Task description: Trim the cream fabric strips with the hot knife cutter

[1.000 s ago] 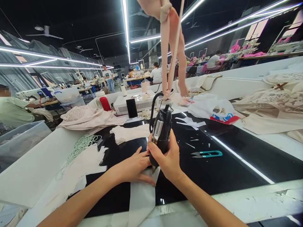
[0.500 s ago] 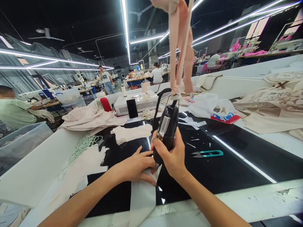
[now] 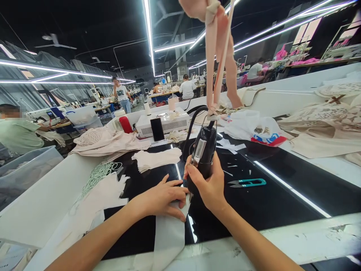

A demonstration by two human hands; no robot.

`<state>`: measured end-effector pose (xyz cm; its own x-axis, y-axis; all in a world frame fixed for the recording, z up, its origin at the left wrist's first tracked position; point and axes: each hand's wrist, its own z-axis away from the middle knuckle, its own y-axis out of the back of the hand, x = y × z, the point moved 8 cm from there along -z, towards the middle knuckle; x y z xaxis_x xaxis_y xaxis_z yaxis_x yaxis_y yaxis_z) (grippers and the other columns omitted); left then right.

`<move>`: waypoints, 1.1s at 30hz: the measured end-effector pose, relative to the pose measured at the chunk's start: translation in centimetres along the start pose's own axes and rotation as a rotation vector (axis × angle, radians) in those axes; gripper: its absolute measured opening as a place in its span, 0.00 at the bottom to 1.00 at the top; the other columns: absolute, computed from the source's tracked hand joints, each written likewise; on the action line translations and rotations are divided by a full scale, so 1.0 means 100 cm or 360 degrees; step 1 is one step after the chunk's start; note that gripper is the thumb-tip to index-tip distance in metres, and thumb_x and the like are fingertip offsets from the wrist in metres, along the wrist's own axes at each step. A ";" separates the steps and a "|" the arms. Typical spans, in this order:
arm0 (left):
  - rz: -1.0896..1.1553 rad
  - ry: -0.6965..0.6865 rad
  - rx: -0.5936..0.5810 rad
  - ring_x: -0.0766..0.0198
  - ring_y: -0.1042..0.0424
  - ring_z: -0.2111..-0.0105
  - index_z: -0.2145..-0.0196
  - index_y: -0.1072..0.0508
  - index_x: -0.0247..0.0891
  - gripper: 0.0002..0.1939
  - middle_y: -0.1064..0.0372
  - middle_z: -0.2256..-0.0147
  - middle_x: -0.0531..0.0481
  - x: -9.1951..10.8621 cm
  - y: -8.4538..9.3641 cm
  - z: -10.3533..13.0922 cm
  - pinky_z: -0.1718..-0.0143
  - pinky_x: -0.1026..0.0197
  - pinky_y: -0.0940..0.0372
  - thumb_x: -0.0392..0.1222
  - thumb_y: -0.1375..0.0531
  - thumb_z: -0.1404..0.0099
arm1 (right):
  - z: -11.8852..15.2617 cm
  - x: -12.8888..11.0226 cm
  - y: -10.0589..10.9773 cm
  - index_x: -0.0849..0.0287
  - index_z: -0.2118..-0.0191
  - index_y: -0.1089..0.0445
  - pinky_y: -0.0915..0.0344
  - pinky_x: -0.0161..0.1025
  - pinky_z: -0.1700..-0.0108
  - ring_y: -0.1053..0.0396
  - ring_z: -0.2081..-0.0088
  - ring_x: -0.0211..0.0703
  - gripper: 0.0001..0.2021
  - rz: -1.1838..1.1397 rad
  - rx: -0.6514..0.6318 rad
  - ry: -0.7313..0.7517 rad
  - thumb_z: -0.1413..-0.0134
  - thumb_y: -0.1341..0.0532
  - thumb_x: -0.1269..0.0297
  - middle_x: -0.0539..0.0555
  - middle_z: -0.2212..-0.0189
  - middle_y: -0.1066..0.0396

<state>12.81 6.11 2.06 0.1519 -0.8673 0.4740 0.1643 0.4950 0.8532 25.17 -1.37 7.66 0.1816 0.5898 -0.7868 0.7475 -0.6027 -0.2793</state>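
Observation:
My right hand (image 3: 207, 182) is wrapped around a black corded electric fabric cutter (image 3: 205, 146), with a thumb near its metal lever. Pink cloth strips (image 3: 216, 64) tie the cutter from above. Its narrow tip points down beside the right edge of a pale fabric strip (image 3: 170, 233). Across the upper part of this strip lies my left hand (image 3: 165, 199), fingers spread and pressing flat; its fingertips are close to the tip. Whether the tip touches the fabric I cannot tell. The strip's lower end reaches over the front edge of the glossy black table (image 3: 276, 203).
Teal thread snips (image 3: 248, 183) lie to the right, near small white scraps. Cut fabric pieces (image 3: 156, 158), a phone (image 3: 157, 129), a white vented box (image 3: 175, 124) and a plastic bag (image 3: 254, 128) sit farther back. Pale green cord (image 3: 101, 175) is at left. Other people work beyond.
My right hand and the cutter have shifted slightly right, tilting the cutter's top rightward. The hanging pink strips swing right too. My left hand stays almost in place on the fabric.

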 end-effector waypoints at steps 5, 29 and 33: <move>0.0024 -0.0013 0.0014 0.45 0.30 0.33 0.63 0.26 0.42 0.17 0.20 0.51 0.49 -0.001 -0.001 -0.001 0.24 0.16 0.70 0.54 0.27 0.26 | 0.000 0.000 0.001 0.50 0.56 0.31 0.27 0.40 0.66 0.30 0.69 0.42 0.12 0.0025 -0.0003 0.0003 0.38 0.29 0.57 0.46 0.67 0.29; -0.0001 -0.0068 -0.0035 0.42 0.29 0.32 0.54 0.21 0.43 0.13 0.18 0.49 0.51 -0.005 -0.007 -0.006 0.24 0.14 0.69 0.46 0.23 0.31 | 0.021 -0.006 -0.003 0.49 0.54 0.27 0.18 0.44 0.63 0.24 0.70 0.42 0.10 -0.0015 -0.0067 -0.0036 0.38 0.28 0.58 0.47 0.65 0.23; -0.0006 -0.0088 -0.0040 0.40 0.33 0.29 0.55 0.22 0.42 0.15 0.19 0.46 0.49 -0.003 -0.006 -0.006 0.25 0.13 0.66 0.46 0.22 0.32 | 0.022 -0.006 -0.003 0.48 0.53 0.26 0.17 0.45 0.63 0.20 0.68 0.45 0.13 -0.0080 -0.0039 -0.0068 0.40 0.27 0.56 0.47 0.65 0.21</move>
<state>13.27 6.08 1.32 0.0975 -0.8703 0.4828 0.1892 0.4925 0.8495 23.41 -2.71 6.99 0.1164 0.5950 -0.7953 0.7706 -0.5592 -0.3056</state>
